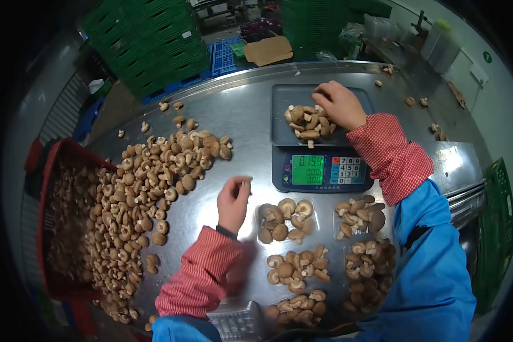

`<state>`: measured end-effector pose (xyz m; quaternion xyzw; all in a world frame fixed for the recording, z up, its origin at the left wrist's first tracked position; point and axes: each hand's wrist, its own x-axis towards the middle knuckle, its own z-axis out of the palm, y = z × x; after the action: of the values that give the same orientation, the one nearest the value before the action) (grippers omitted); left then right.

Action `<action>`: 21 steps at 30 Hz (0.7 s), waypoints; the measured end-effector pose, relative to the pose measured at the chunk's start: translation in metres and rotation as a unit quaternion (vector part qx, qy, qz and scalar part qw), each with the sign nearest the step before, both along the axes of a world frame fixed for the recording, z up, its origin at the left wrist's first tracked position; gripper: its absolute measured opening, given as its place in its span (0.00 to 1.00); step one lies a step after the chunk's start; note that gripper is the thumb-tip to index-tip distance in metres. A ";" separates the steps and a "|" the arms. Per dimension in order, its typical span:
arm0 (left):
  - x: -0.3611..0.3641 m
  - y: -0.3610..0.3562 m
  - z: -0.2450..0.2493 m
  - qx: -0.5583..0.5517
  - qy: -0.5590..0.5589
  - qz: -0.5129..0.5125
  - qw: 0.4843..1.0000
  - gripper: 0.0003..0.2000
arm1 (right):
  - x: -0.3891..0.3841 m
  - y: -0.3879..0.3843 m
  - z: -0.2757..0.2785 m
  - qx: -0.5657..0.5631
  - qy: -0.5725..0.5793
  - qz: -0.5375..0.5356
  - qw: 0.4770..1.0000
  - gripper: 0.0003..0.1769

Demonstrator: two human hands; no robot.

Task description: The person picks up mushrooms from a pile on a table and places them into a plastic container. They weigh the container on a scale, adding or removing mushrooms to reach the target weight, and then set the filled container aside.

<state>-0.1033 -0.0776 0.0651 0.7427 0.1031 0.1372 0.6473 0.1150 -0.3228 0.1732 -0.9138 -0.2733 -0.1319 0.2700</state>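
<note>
My right hand [342,106] is over the grey scale pan [356,137], fingers bent and slightly apart at the edge of a small pile of brown mushrooms [309,122]. Nothing shows in its grasp. My left hand [232,206] is raised above the steel table, between a large heap of mushrooms [128,202] and the packed trays. Its fingers are curled together; a small speck shows at their tips, too small to name. The scale [323,170] has a lit green display. Right of my left hand, a clear plastic tray [259,219] contains several mushrooms.
More groups of mushrooms [298,268] stand at the near right, some in clear trays. Empty clear trays [233,322] lie at the front edge. A tipped red basket [47,222] holds mushrooms at left. Green crates [148,45] are stacked beyond the table [239,122].
</note>
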 end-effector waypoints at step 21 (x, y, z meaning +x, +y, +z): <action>0.189 -0.064 0.029 0.097 0.154 -0.107 0.978 0.09 | 0.062 -0.097 -0.096 0.061 0.202 -0.098 0.973 0.12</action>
<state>0.0853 -0.1415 0.0944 0.8209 0.1075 -0.0391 0.5595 0.1770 -0.4195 0.0773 -0.9257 -0.1139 0.0129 0.3604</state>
